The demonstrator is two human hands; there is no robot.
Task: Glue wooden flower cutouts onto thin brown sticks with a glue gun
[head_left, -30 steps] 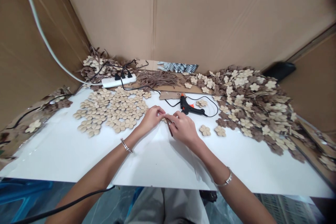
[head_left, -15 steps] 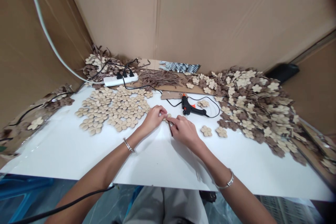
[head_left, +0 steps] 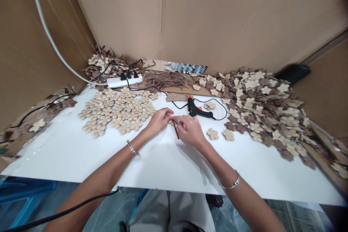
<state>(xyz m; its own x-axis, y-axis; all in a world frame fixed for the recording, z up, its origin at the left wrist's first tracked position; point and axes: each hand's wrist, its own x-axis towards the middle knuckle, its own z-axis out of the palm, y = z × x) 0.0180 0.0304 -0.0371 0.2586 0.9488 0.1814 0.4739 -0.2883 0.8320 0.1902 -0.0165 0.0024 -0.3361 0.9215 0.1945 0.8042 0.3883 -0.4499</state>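
Note:
Over the middle of the white table, my left hand pinches the edge of a beige felt-like flower, which my fingers mostly cover. My right hand meets it from the other side, its index finger laid across the flower and its fingers closed around the top of a thin brown strip. The strip's lower end points down toward me. Just beyond the right hand lies a black glue gun with an orange tip. Two loose beige flowers rest to the right of that hand.
Many beige flowers are spread at left. A tall heap of beige and brown flowers fills the right side. Behind are brown strips, a white power strip with black cords, and a cardboard wall.
My right index finger has shifted left over the flower, covering more of it. The brown strip stays beside the right fingers. My left hand has barely moved.

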